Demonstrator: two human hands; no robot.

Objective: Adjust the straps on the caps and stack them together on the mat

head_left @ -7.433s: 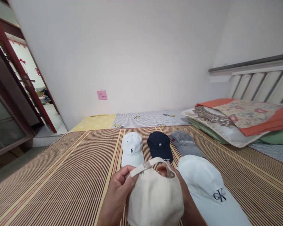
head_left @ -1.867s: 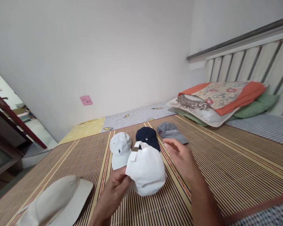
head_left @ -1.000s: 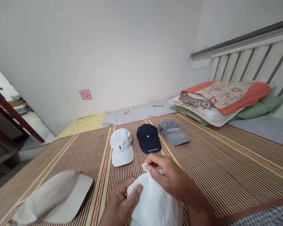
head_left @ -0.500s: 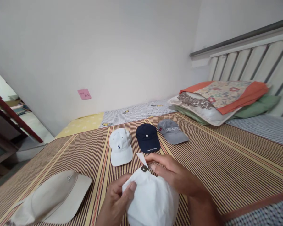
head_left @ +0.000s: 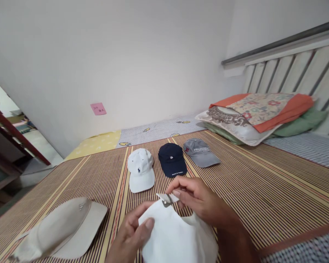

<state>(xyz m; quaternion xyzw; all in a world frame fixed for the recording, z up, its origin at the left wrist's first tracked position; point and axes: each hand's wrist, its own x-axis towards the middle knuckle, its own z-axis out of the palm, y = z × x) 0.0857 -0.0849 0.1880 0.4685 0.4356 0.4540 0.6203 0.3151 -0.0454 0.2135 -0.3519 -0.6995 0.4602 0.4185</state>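
Note:
A white cap (head_left: 178, 233) is held low in front of me, its back opening facing up and away. My left hand (head_left: 137, 228) grips the cap's left edge, thumb on the outside and fingers behind. At the top of the opening, my right hand (head_left: 194, 199) pinches the cap's strap (head_left: 174, 197) between thumb and fingers. The strap passes at a small dark metal buckle (head_left: 166, 203). Beyond my hands sit a white cap with a blue logo (head_left: 140, 170), a navy cap (head_left: 172, 159) and a grey cap (head_left: 201, 152).
A beige cap (head_left: 68, 228) lies on its side at the left of the striped mat (head_left: 263, 186). Pillows (head_left: 259, 113) are stacked at the far right by the slatted headboard (head_left: 293, 69). A pink note (head_left: 98, 109) is stuck on the wall.
The strap end, which stuck up before, now lies lower and across the buckle. My right fingers have shifted with it, and the back opening shows wider.

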